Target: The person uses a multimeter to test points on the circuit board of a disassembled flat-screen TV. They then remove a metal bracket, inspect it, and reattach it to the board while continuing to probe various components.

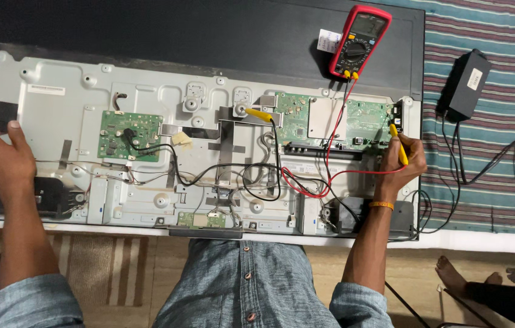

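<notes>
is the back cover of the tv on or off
Off. The television lies face down with its metal chassis and green circuit boards bare; the right hand holds a yellow probe to one board.

The probe in my right hand is yellow, its lead red. Above that hand sits a red multimeter with a black dial; just left lies a green circuit board. Right of it, the striped cloth runs teal, white and maroon.
</notes>
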